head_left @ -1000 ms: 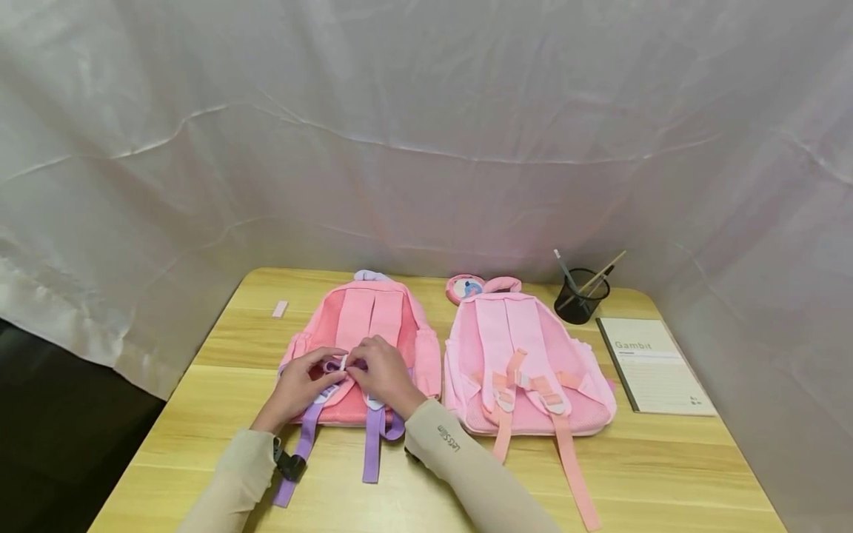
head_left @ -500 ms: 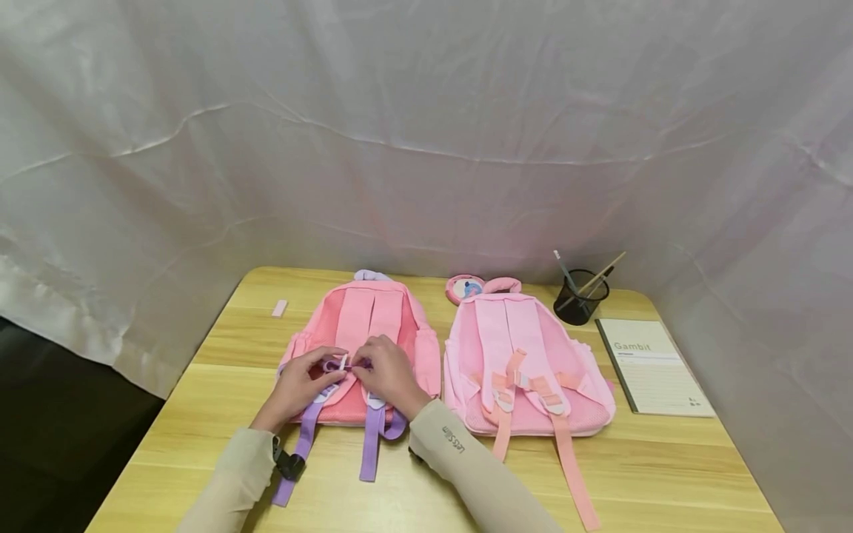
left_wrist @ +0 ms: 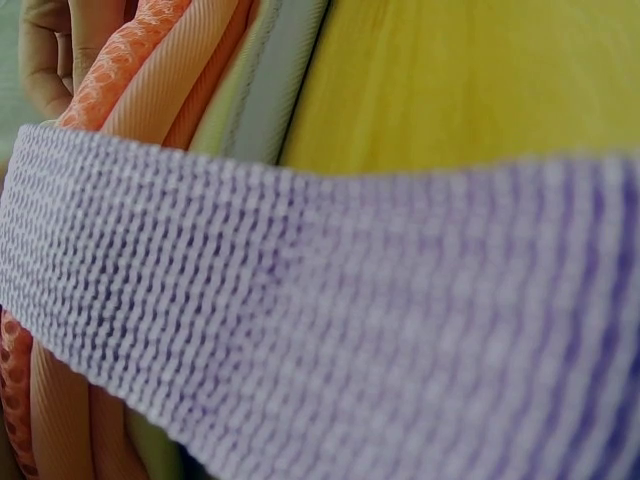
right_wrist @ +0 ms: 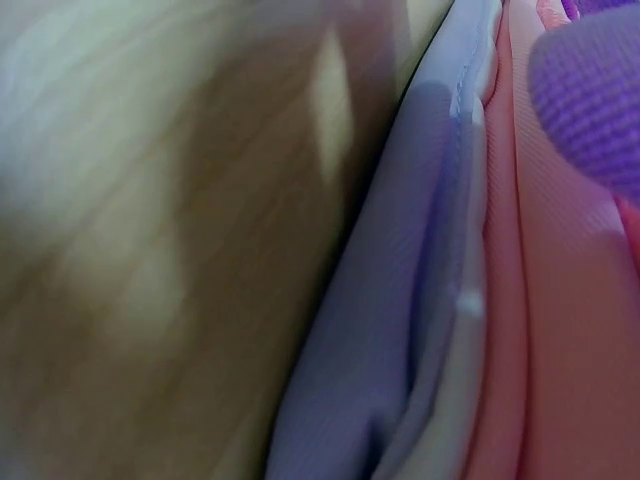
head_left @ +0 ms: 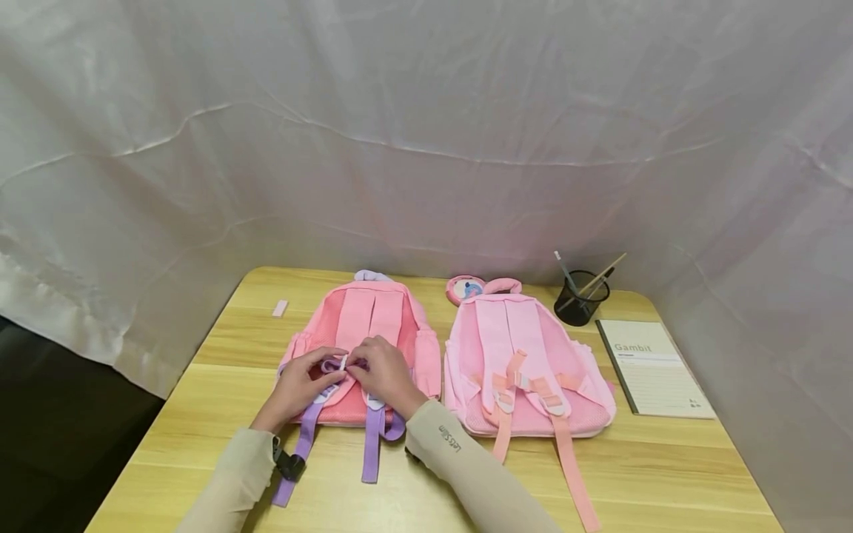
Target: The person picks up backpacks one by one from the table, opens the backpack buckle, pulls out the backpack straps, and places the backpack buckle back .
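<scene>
Working a purple strap (head_left: 331, 366) at a small white buckle (head_left: 343, 362), both your hands over the left backpack (head_left: 373, 314)
Your left hand (head_left: 300, 383) seems to pinch the buckle between thumb and finger, with the strap's loop beside it; your right hand (head_left: 386, 372) has its fingertips drawn nearly together on the strap just to the right, though they hide how far it is through. The backpack lies straps up on the table (head_left: 200, 444), just beside the paler backpack (head_left: 493, 333). The step looks like threading or adjusting the strap in the buckle; neither wrist view shows the buckle to confirm it. The next move probably calls for you to steady the buckle with your left hand while your right draws the strap evenly, keeping it flat
</scene>
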A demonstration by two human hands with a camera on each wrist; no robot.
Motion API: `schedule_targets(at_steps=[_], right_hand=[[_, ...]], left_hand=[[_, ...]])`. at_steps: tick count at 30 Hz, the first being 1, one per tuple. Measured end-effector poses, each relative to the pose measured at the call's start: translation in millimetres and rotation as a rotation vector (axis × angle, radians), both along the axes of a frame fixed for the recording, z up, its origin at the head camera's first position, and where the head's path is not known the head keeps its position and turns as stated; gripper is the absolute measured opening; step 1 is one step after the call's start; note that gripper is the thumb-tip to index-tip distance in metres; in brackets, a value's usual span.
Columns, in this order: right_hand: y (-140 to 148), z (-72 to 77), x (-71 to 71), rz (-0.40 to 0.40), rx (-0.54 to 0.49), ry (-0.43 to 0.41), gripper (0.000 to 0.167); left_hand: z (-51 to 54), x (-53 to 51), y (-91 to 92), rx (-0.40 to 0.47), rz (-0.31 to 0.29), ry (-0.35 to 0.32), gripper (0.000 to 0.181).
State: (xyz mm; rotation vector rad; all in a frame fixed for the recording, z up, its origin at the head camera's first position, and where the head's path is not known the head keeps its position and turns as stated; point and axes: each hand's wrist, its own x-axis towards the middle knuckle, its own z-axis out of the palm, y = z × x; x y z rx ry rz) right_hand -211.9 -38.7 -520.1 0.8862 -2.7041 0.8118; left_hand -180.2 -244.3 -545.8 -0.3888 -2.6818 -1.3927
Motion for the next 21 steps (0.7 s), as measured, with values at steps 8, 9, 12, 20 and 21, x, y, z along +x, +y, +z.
schedule_targets(at_steps=[8,9,12,20,21], right_hand=[[1.2,-0.8,-0.2,-0.003,-0.066,-0.056,0.004],[1.6,-0.8,-0.3,-0.006,-0.079,-0.07,0.005],[1.9,-0.3,-0.6,-0.024,-0.116,-0.115,0.007],[2.1,-1.6,-2.7,-0.054,-0.2,-0.204,0.012],[2.1,-2.0,-3.2,-0.052,-0.203,-0.21,0.013]], left_hand=[[-0.8,-0.2,-0.7,-0.004,-0.002,-0.002,0.037],[-0.8,-0.1,-0.8,-0.005,-0.002,-0.002,0.037],[-0.5,0.0,-0.8,-0.004,-0.005,0.002,0.037],[0.2,0.4,0.2,-0.005,0.006,-0.005,0.04],[0.3,0.2,0.4,0.001,0.01,-0.007,0.041]])
